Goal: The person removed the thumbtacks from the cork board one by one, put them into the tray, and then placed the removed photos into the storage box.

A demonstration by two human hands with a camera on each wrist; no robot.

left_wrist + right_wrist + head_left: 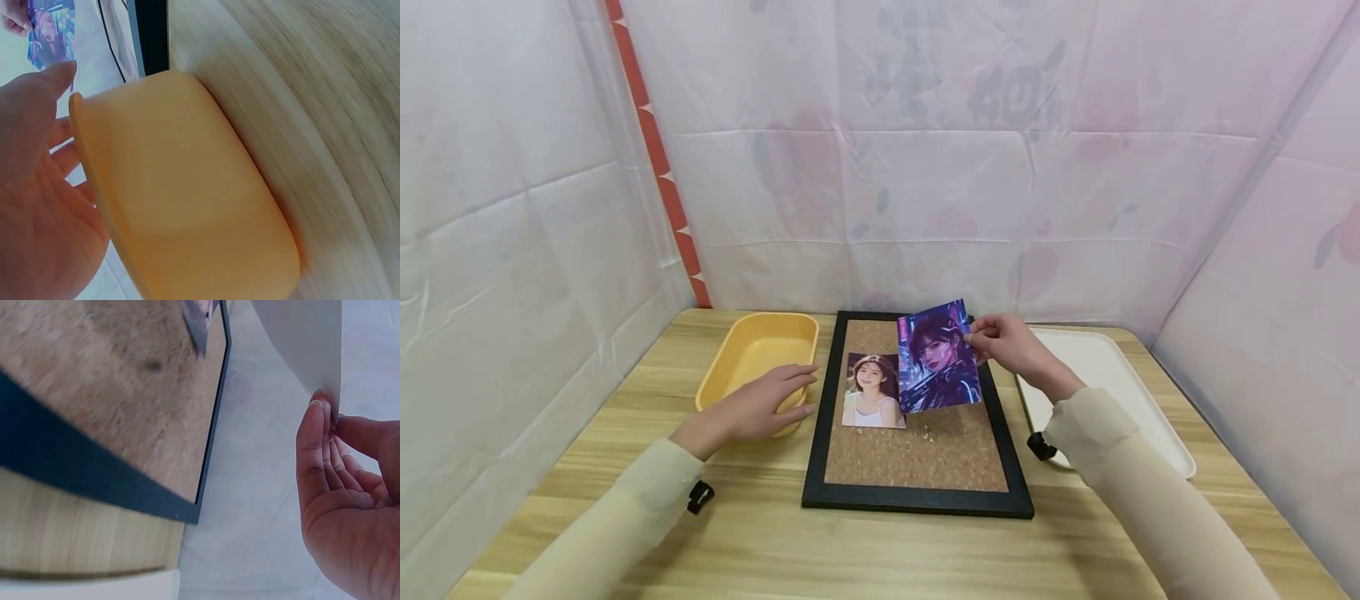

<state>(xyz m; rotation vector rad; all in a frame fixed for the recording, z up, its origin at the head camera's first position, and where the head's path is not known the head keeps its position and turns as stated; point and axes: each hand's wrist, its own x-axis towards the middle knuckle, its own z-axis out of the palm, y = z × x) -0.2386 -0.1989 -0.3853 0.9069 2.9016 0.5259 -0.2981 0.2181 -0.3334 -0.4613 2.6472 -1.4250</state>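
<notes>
My right hand (1018, 350) pinches the right edge of a purple-blue picture card (936, 367) between thumb and fingers. The card is raised over a black-framed cork board (880, 458), and its plain white back (312, 344) faces the right wrist camera. On the board's left half lies another photo card (871, 396) of a person in a white top, its right edge overlapped by the purple one in the head view. My left hand (760, 404), fingers stretched out and holding nothing, hovers by the right rim of a yellow bin (724, 350).
To the board's right stands a white tray (1150, 417), partly behind my right forearm. Small pale bits (928, 433) show on the cork below the cards. Cloth walls (925, 183) enclose the wooden table (760, 542) at the back and both sides.
</notes>
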